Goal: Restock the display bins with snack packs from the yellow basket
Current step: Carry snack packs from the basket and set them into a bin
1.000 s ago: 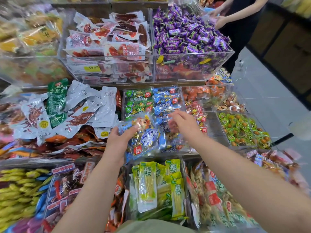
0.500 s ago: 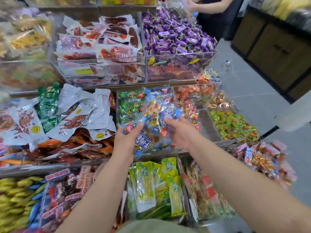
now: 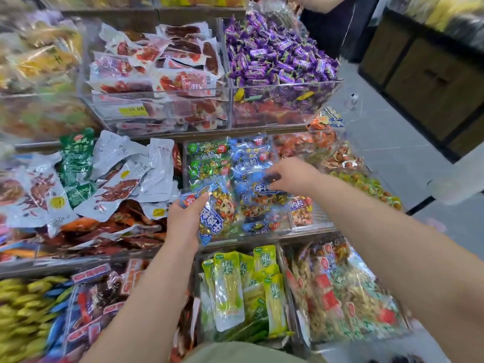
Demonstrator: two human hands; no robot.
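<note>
The left hand [image 3: 184, 221] is holding a shiny blue snack pack [image 3: 213, 217] with a cartoon face and little gold sweets inside. Its fingers [image 3: 200, 200] are curling round the pack's left edge. The pack is hanging over the near left corner of the clear bin [image 3: 301, 230] on the middle shelf. The right hand [image 3: 293, 176] is reaching into that bin and pinching another blue pack [image 3: 264, 191] on the pile.
</note>
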